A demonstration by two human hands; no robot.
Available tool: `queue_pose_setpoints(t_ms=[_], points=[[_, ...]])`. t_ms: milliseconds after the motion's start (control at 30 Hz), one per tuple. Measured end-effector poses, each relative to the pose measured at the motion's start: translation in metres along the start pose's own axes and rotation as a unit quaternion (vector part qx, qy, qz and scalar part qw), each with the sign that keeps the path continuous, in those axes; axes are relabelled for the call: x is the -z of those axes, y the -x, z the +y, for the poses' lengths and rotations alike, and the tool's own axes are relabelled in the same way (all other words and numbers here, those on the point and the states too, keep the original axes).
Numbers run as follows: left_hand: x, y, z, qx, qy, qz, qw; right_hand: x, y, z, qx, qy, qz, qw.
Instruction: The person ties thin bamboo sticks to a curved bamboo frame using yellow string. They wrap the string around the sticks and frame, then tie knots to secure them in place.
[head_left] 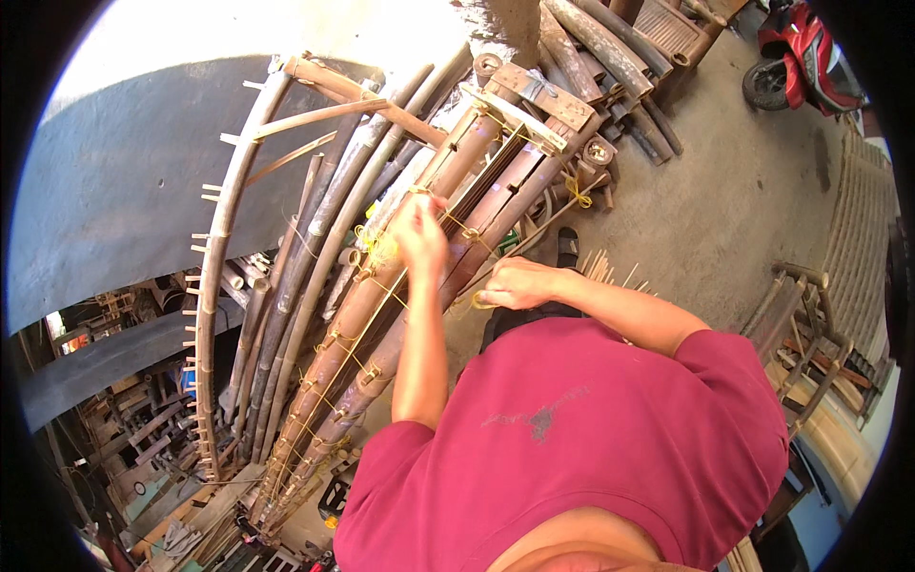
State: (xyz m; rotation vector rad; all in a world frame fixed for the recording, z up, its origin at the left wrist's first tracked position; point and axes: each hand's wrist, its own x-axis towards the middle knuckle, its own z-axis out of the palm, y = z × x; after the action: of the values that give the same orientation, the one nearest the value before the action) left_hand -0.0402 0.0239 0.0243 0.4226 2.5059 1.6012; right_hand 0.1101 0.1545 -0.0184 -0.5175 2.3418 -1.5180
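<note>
head view, workshop floor seen from above. item one: bamboo frame (419,286), two thick brown poles with dark slats between, running from the lower left of the frame up to the centre top, laced at intervals with yellow twine (376,243). we judge the poles stiff, fairly heavy and smooth-skinned, best steadied at a pole near a lashing; the twine is light, limp and thin, best pinched close to the knot, and liable to fray or slip.

item two: left hand (421,234), centre of the frame, fingers curled closed over the frame's upper pole where a tuft of twine gathers; whether it pinches the twine itself we cannot tell.

item three: right hand (515,283), just right of centre, fingers closed in a loose fist around a loop of the yellow twine, just beside the frame's near pole.

item four: curved bamboo rail with pegs (214,248), left of the frame. item five: red scooter (805,52), upper right. item six: stacked bamboo poles (610,48), top centre.
</note>
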Motion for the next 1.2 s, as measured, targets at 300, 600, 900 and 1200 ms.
queue_pose_setpoints(t_ms=[300,600,900,1200], points=[[0.028,-0.145,-0.086,0.029,-0.432,-0.12,0.893,0.054,0.031,-0.008,0.133,-0.031,0.113,0.984],[-0.145,-0.054,0.035,-0.004,-0.234,-0.062,0.97,0.156,0.018,-0.005,-0.095,-0.706,0.611,0.344],[-0.156,-0.053,0.021,-0.044,-0.166,-0.026,0.985,0.246,-0.142,0.01,0.045,0.475,0.258,0.84],[-0.16,-0.046,0.044,0.029,-0.261,0.023,0.965,0.258,0.029,-0.034,0.073,0.079,-0.223,0.969]])
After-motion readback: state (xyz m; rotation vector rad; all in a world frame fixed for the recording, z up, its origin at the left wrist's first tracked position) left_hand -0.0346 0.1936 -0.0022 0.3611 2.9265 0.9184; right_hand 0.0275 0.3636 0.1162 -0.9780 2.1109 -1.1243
